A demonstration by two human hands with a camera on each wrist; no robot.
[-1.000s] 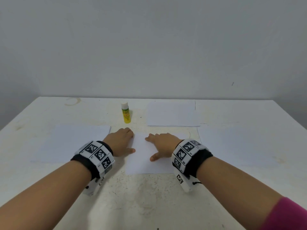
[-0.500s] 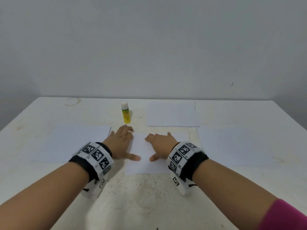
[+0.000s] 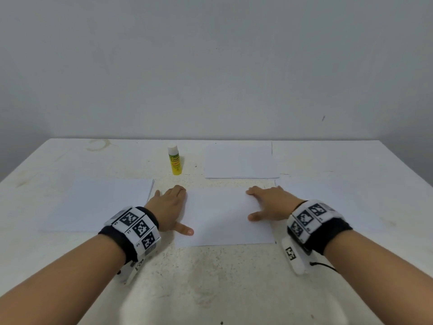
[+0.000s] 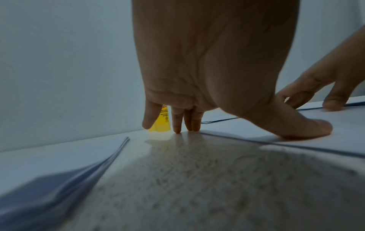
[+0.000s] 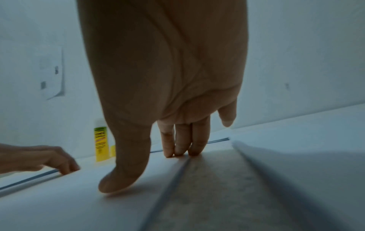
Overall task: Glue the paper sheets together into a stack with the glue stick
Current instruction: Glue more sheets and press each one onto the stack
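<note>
A white paper sheet [image 3: 222, 216] lies flat at the middle of the table. My left hand [image 3: 172, 208] rests flat at its left edge, thumb on the paper. My right hand [image 3: 267, 202] lies flat on its right side, fingers straight and thumb pressed down. In the left wrist view the left hand's fingertips [image 4: 177, 125] touch the table and the thumb presses the sheet [image 4: 316, 145]. In the right wrist view the right hand's fingertips [image 5: 181, 148] touch the sheet's [image 5: 69, 195] far edge. The yellow glue stick [image 3: 174, 160] stands capped behind the left hand, also visible as the glue stick [image 5: 101, 143].
More white sheets lie around: a pile at the left [image 3: 100, 205], a pile at the back [image 3: 239, 161] and a sheet at the right [image 3: 328, 202]. The white table [image 3: 210, 277] ends at a plain wall behind.
Both hands have slid apart along the middle sheet, the right hand far to the right, the left slightly left, smoothing it. Glue stick and other sheets have stayed put.
</note>
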